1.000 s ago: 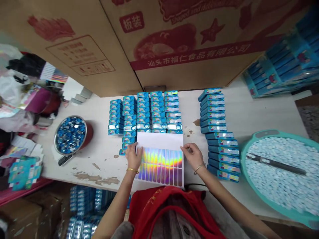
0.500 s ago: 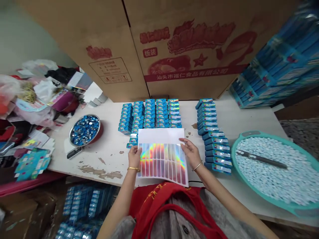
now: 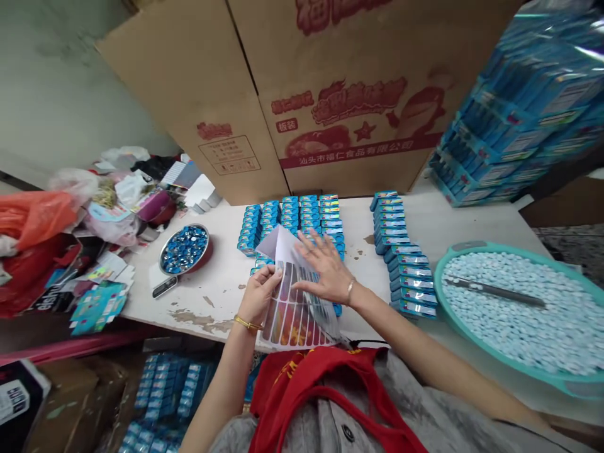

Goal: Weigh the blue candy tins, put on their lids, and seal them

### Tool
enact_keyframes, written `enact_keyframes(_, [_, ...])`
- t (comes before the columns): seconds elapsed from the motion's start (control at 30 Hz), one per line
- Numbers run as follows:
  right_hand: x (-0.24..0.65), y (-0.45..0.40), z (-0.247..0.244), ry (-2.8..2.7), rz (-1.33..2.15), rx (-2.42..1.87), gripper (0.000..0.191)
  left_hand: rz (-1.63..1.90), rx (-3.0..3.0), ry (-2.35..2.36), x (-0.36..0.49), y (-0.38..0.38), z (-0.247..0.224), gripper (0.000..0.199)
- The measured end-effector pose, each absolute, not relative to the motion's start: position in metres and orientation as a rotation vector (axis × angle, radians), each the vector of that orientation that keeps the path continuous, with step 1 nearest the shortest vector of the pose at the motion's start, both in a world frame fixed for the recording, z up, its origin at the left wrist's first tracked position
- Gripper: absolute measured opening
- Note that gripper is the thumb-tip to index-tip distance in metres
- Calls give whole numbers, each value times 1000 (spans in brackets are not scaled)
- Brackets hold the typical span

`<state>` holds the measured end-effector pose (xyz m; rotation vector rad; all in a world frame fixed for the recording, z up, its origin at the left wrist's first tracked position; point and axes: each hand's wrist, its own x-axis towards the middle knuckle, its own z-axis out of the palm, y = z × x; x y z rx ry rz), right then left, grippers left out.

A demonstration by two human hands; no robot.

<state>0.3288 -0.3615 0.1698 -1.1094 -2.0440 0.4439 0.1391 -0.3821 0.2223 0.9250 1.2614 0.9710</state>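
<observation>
A white sheet of shiny holographic strip stickers [image 3: 295, 321] is held in front of my red apron, its upper part bent. My left hand [image 3: 259, 292] pinches the sheet's left edge between thumb and fingers. With fingers spread, my right hand [image 3: 325, 267] lies over the upper right part of the sheet; whether the palm presses on it I cannot tell. Just behind the sheet, rows of small blue boxes [image 3: 290, 211] stand on the table, partly hidden by the sheet and my right hand. Another row of blue boxes [image 3: 401, 258] runs to the right of my right hand.
A bowl of blue wrapped pieces [image 3: 185, 248] sits on a scale at the left. On the right, a turquoise basin [image 3: 441, 296] holds pale tablets and a dark flat bar [image 3: 495, 292]. Large cartons [image 3: 349, 126] and stacked blue packs [image 3: 509, 138] rise behind. Bags clutter the far left.
My right hand has let go of the sheet's right edge and spread open over its upper part. The sheet has gone from flat to bent. The view has shifted somewhat.
</observation>
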Motion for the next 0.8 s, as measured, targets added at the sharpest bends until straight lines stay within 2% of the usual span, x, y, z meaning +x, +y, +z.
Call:
enact_keyframes(0.1, [311, -359, 189, -2091, 642, -912, 70, 934, 1095, 1238, 141, -391, 244, 29])
enact_keyframes(0.2, [303, -363, 193, -2006, 899, -784, 50, 907, 1371, 1283, 135, -398, 261, 26])
enact_keyframes(0.27, [299, -367, 196, -1970, 954, -750, 39, 889, 1595, 1346, 130, -402, 271, 23])
enact_keyframes(0.33, [296, -368, 199, -1961, 925, -760, 37, 886, 1798, 1424, 127, -406, 278, 18])
enact_keyframes(0.47, [288, -361, 207, -1946, 797, -778, 48, 913, 2023, 1519, 123, -406, 290, 17])
enact_keyframes(0.63, [278, -341, 209, -1989, 633, -734, 83, 834, 1919, 1401, 109, -389, 297, 22])
enact_keyframes(0.8, [278, -325, 215, -1984, 648, -847, 92, 745, 1628, 1218, 90, -359, 296, 25])
